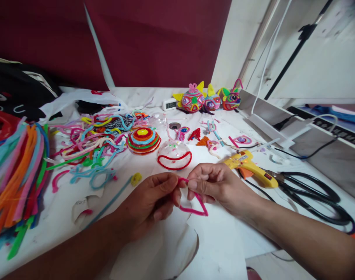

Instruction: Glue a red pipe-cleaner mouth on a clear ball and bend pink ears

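- While the left hand (154, 198) pinches one end, the right hand (215, 182) grips the pink pipe cleaner (194, 204), bent in a loop.
- It hangs just in front of the clear dome (174, 153), glue gun (250, 167) at right.

left hand (154, 198), right hand (215, 184), both grips pinched

Left hand (152, 198) and right hand (215, 182) pinching pink pipe cleaner (194, 204), glue gun (250, 167) near
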A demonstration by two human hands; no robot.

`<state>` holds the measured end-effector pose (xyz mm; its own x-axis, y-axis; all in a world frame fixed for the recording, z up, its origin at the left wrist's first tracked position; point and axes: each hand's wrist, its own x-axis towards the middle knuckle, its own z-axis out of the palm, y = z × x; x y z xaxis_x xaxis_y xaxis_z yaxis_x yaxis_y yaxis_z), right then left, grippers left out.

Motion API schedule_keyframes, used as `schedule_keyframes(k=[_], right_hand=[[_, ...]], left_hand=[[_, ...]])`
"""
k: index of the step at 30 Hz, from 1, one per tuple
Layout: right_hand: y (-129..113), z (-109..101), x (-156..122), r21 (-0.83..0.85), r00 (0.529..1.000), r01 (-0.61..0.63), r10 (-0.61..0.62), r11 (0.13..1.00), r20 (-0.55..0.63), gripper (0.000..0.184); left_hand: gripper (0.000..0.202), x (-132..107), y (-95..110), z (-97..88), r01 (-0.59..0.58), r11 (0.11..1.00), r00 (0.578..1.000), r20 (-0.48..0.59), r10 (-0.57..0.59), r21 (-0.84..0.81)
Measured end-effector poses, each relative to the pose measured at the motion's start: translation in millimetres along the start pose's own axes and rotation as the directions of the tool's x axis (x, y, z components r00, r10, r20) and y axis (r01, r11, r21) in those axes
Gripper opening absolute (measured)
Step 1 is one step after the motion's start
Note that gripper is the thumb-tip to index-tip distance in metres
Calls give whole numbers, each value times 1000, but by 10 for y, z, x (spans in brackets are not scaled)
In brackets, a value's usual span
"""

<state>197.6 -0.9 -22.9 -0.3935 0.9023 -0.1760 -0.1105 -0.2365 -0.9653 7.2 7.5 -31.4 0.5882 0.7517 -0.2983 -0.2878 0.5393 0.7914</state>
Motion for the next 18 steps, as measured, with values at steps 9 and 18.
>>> schedule_keyframes(k=[9,18], right_hand=[[-20,-16,46,206,1000,-13,18,979,-21,27],[51,-55,49,350,985,-102,45,931,166,14]], left_hand=[[26,14,36,-9,22,998,1000,12,-21,-59],[24,7,36,27,0,994,999,-44,-5,-113]])
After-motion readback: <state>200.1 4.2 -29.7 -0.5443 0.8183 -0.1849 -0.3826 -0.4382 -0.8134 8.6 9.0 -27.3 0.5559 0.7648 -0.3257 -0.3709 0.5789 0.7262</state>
